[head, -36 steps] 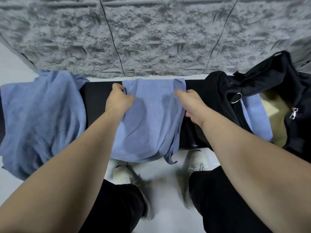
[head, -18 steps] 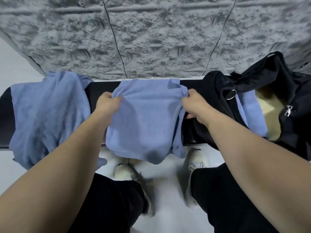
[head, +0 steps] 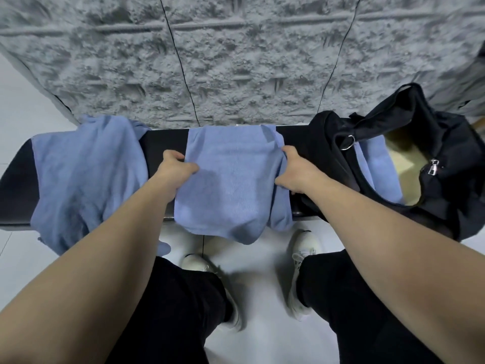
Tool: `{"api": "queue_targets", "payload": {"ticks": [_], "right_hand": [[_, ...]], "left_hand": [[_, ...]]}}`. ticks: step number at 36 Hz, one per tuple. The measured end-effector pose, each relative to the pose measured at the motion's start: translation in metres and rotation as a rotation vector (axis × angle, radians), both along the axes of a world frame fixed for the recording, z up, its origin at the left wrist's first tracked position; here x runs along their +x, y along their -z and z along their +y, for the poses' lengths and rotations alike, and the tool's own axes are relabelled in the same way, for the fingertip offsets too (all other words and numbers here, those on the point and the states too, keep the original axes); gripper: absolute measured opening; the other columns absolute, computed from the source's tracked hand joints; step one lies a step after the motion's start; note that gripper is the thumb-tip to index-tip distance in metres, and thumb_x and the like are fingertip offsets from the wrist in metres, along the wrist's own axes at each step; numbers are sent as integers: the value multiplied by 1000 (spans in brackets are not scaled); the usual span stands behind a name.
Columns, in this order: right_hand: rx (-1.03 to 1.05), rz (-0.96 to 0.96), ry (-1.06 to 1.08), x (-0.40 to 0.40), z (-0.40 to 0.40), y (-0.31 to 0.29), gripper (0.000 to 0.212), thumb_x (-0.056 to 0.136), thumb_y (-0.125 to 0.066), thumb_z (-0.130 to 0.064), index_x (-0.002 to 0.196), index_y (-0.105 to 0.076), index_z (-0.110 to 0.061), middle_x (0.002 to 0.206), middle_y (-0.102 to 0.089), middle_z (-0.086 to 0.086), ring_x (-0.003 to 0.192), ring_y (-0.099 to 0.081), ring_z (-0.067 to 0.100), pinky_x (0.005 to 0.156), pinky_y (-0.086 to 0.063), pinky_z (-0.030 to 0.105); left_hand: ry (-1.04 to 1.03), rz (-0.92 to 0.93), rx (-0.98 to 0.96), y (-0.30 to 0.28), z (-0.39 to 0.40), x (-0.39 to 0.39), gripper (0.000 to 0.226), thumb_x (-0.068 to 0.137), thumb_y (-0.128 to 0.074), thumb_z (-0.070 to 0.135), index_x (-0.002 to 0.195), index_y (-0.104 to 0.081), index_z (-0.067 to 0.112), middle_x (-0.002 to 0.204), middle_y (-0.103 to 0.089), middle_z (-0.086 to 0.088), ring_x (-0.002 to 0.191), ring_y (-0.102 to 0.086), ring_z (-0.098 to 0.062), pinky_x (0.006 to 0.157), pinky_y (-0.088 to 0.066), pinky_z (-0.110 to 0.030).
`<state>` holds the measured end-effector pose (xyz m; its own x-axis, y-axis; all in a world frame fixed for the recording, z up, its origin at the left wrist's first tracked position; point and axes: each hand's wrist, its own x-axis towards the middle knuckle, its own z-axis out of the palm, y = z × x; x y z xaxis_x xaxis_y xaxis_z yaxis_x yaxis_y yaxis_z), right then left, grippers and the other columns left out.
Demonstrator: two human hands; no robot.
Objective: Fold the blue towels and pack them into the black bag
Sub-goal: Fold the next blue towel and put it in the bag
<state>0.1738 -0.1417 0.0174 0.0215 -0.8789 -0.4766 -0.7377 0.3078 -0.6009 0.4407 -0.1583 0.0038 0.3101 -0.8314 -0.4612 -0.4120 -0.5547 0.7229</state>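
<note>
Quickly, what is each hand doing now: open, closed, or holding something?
Left hand: grips the left edge of the middle blue towel.
Right hand: grips the right edge of this towel.

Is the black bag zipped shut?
No, the black bag gapes open, showing its pale lining and a blue towel already inside.
</note>
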Motion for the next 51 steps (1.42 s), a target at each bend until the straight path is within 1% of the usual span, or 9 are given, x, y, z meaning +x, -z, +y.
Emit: {"api": "queue_targets", "payload": {"ticks": [7, 16, 23, 28, 33, 38, 43, 46, 51], "right_hand": [[57, 43, -111, -9, 30, -4, 98, 83, -63, -9, 153, -6, -46, 93, -66, 14, 71, -64, 28, 71, -61, 39], [-108, -32, -149, -9, 58, -7, 49, 89, -39, 3, 125, -63, -19, 104, -60, -2, 91, -51, 16, 61, -38, 12], [-26, -251, 143, -11, 69, -18, 46, 87, -26, 5, 105, -63, -16, 82, -52, 9, 65, -44, 19, 53, -34, 26], [132, -445, 331, -16, 79, -27, 44, 93, -23, -4, 104, -60, -24, 116, -60, 6, 101, -61, 30, 79, -54, 44], [216, -534, 310, -22, 86, -30, 19, 103, -45, -21, 113, -60, -28, 101, -66, -6, 80, -63, 13, 64, -52, 28], [377, -587, 146, -30, 86, -26, 33, 88, -73, -26, 120, -65, -30, 114, -71, -8, 105, -67, 12, 100, -50, 36], [380, -576, 83, -31, 88, -33, 23, 95, -60, -15, 107, -74, -30, 118, -68, 0, 101, -59, 18, 93, -47, 38], [374, -803, 189, -33, 88, -40, 27, 100, -51, -12, 112, -69, -27, 126, -68, 3, 107, -63, 22, 101, -46, 48], [348, -1118, 316, -36, 90, -56, 35, 102, -39, -8, 127, -59, -20, 124, -68, 6, 99, -69, 24, 82, -57, 47]], "left_hand": [[95, -6, 159, -12, 36, 0, 42, 89, -66, 23, 117, -34, 20, 107, -50, -4, 99, -55, -24, 85, -54, -43], [163, 120, 166, -28, 74, -1, 21, 89, -55, 10, 77, -60, 27, 89, -59, -1, 83, -53, -21, 78, -48, -38], [-43, 252, -37, -38, 87, -8, 32, 101, -38, 6, 89, -63, 22, 90, -64, -3, 74, -59, -17, 57, -51, -28], [-95, 138, -207, -40, 88, -10, 37, 100, -32, 9, 81, -59, 26, 85, -56, -6, 60, -45, -17, 51, -37, -25], [-163, 288, -188, -45, 91, -14, 30, 99, -41, 9, 81, -61, 23, 93, -64, -6, 79, -60, -25, 66, -50, -33], [-195, 318, -169, -50, 94, -10, 25, 97, -49, 14, 80, -65, 25, 103, -66, -9, 92, -60, -27, 83, -52, -42], [-177, 366, -137, -53, 96, -7, 6, 92, -64, 21, 87, -62, 23, 99, -64, -6, 92, -60, -24, 81, -50, -38], [-105, 541, -46, -58, 102, -15, 5, 93, -64, 14, 94, -61, 18, 91, -69, -6, 81, -67, -19, 73, -55, -33], [177, 559, 158, -62, 118, -22, 21, 93, -64, 10, 113, -66, 17, 106, -72, -4, 93, -70, -17, 87, -56, -35]]}}
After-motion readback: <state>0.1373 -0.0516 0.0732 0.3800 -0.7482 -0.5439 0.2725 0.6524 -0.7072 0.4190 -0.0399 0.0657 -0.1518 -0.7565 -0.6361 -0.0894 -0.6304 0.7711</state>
